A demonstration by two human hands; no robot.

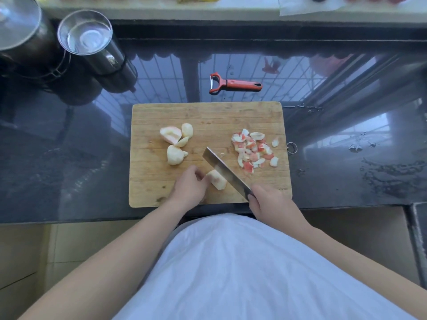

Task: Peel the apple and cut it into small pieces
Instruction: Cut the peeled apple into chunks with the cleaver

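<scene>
With the left hand [190, 184] curled on the apple chunk [216, 179] and the right hand [265, 202] gripping the cleaver [225, 170] slanting toward eleven o'clock, a slipping blade could nick those fingertips.

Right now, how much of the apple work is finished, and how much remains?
Peeling looks done: a pile of red peels lies on the right of the cutting board, and the peeler lies on the counter beyond it. In hand: the left hand holds one apple piece while the right hand holds the knife beside it. Left: the big peeled chunks still need cutting small.
</scene>
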